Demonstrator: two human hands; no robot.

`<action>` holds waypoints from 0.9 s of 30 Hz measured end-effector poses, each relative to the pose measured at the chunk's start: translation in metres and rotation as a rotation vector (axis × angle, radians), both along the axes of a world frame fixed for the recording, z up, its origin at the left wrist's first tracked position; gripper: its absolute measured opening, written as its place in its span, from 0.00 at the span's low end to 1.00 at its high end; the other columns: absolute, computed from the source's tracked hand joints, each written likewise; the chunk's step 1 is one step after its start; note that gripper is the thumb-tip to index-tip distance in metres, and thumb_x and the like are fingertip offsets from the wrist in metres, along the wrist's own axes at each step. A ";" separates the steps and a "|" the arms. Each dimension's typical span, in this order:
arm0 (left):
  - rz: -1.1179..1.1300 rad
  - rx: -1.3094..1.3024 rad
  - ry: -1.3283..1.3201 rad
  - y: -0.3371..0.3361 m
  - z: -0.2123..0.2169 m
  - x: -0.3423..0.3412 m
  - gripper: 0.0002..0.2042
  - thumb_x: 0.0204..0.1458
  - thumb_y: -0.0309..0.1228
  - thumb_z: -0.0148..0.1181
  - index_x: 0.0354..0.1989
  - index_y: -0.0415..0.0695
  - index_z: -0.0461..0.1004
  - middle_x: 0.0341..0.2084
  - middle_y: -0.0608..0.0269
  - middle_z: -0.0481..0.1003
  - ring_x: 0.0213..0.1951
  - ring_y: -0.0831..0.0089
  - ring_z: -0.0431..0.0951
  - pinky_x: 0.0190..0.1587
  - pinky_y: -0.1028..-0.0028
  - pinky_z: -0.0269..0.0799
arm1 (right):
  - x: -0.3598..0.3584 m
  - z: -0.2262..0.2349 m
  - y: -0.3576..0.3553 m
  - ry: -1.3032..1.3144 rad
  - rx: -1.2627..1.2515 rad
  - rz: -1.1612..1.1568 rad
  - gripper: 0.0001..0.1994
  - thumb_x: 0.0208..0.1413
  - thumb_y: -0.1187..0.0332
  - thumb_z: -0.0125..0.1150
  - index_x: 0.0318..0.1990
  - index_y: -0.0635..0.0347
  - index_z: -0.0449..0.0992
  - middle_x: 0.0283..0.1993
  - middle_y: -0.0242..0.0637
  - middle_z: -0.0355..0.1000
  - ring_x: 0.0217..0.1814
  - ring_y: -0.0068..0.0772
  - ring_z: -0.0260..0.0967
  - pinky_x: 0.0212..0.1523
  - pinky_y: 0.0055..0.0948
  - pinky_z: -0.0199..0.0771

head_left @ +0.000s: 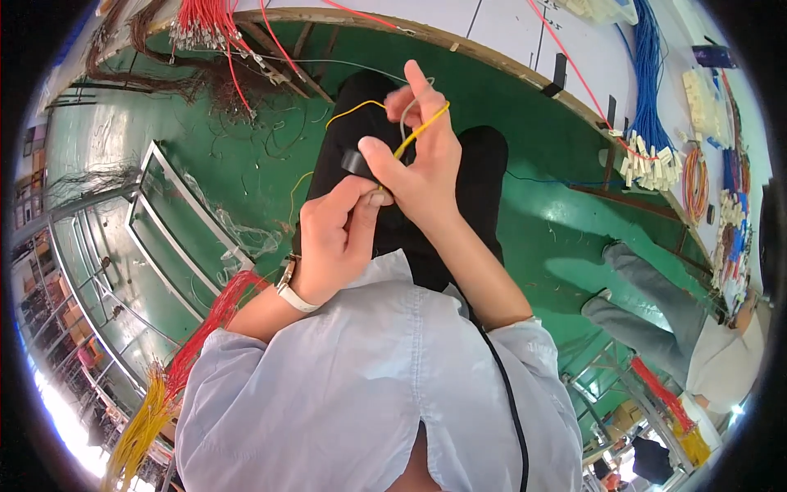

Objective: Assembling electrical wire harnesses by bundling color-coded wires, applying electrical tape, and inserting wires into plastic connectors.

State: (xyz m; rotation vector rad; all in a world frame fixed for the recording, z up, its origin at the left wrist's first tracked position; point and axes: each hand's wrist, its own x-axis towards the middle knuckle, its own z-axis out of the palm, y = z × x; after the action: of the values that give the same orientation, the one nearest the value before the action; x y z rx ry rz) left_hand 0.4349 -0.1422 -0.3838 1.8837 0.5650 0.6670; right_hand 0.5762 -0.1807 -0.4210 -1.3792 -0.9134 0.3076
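Over my lap, my two hands meet with their fingertips close together. My left hand (338, 228) is closed, thumb and forefinger pinching a yellow wire (422, 129) low down near the right palm. My right hand (428, 168) has its thumb bent over a black roll, seemingly tape (356, 163), with the forefinger raised. From between the hands the yellow wire runs up across the right fingers, and a thin grey wire (402, 123) curves beside it. The other right fingers are partly blurred, and the spot where wires and roll meet is hidden.
A white-topped bench (500, 33) curves ahead, with red wires (205, 25) hanging left and blue wires with white connectors (648, 90) right. A metal frame (176, 238) stands left, beside red wires (217, 324). Another person's legs (648, 287) show at right.
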 end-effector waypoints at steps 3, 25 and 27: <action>-0.001 -0.053 0.136 0.003 0.003 -0.004 0.02 0.56 0.20 0.54 0.33 0.37 0.73 0.22 0.60 0.76 0.18 0.75 0.71 0.22 0.77 0.64 | 0.001 -0.003 -0.004 0.409 0.053 0.386 0.26 0.50 0.76 0.60 0.59 0.64 0.68 0.51 0.36 0.68 0.57 0.31 0.66 0.55 0.30 0.66; -0.026 0.545 0.340 0.063 -0.002 -0.037 0.06 0.43 0.18 0.53 0.27 0.43 0.75 0.20 0.58 0.74 0.20 0.59 0.75 0.22 0.68 0.73 | 0.054 0.069 -0.170 0.818 0.505 0.764 0.11 0.54 0.65 0.51 0.24 0.62 0.70 0.24 0.35 0.65 0.22 0.27 0.58 0.24 0.27 0.56; -0.109 0.417 0.057 0.041 -0.003 -0.035 0.07 0.46 0.16 0.51 0.29 0.42 0.74 0.21 0.55 0.74 0.22 0.56 0.76 0.24 0.68 0.73 | 0.029 0.147 -0.065 0.674 0.571 -0.188 0.08 0.54 0.73 0.49 0.26 0.66 0.71 0.26 0.39 0.69 0.24 0.28 0.64 0.23 0.22 0.55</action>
State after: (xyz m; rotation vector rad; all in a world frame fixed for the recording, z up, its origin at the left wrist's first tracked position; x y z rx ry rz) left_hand 0.3995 -0.1014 -0.3869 2.3107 0.3731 0.6997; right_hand 0.6052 -0.2460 -0.2744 -0.7383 -0.2657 0.3078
